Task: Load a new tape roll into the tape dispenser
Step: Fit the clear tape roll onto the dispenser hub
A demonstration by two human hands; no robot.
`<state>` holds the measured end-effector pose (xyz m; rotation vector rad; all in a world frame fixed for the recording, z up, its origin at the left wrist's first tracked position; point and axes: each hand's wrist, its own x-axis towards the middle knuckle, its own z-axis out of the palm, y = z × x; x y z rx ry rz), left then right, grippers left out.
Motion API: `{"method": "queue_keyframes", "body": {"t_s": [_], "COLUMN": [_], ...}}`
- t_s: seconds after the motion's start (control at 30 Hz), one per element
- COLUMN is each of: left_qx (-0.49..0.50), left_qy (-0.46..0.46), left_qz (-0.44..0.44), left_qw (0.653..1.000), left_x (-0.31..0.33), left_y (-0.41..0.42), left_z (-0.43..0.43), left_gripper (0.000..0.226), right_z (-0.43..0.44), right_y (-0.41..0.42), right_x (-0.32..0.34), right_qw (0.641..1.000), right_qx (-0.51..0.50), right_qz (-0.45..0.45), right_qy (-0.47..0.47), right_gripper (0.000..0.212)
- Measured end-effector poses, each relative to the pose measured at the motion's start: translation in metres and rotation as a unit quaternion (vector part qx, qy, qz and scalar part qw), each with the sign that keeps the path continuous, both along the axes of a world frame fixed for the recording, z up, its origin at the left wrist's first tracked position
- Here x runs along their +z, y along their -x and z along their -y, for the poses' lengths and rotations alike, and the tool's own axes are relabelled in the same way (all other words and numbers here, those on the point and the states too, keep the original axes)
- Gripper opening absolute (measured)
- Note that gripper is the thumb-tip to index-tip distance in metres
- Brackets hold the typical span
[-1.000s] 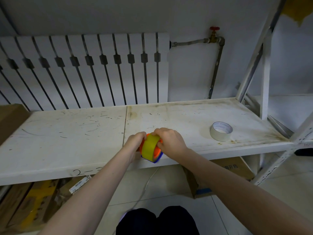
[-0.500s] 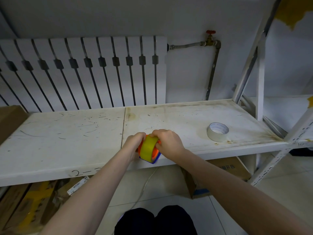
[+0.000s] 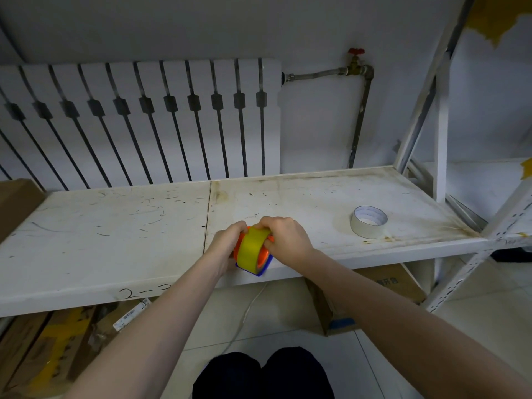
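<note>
A yellow tape roll [image 3: 252,251] sits on an orange and blue tape dispenser [image 3: 265,259] at the front edge of the white shelf [image 3: 115,240]. My left hand [image 3: 226,247] grips the dispenser from its left side. My right hand [image 3: 286,239] is closed over the top and right side of the yellow roll. Most of the dispenser is hidden by the roll and my hands. A second, white tape roll [image 3: 369,221] lies flat on the shelf to the right, apart from my hands.
A white radiator [image 3: 138,122] stands behind the shelf, with a pipe and a red valve [image 3: 356,51] to its right. The shelf's upright posts [image 3: 442,133] rise at the right. Cardboard boxes [image 3: 383,286] sit on the floor under the shelf, and one box [image 3: 14,203] at the far left.
Both hands stay closed on the roll and dispenser in about the same spot. The view has shifted slightly to the right and up.
</note>
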<state>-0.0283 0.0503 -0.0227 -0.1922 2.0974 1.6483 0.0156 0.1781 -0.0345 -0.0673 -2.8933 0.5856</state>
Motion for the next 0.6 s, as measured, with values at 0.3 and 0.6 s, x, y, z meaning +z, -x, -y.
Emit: {"method": "queue_keyframes", "body": {"t_s": [0.3,0.6], "left_qx": [0.022,0.002], "left_qy": [0.003,0.000], "left_qz": [-0.007,0.005], "left_qw": [1.000,1.000], "left_x": [-0.002,0.008], "left_y": [-0.004,-0.008], "left_z": [0.003,0.000], "left_gripper": [0.018,0.037], "right_z": [0.004,0.005], "right_y": [0.002,-0.001], "right_x": [0.001,0.003], "right_qw": [1.000,1.000], "right_qx": [-0.003,-0.004], "right_qz": [0.008,0.014], "right_qy": [0.008,0.007], "right_gripper": [0.035,0.034]}}
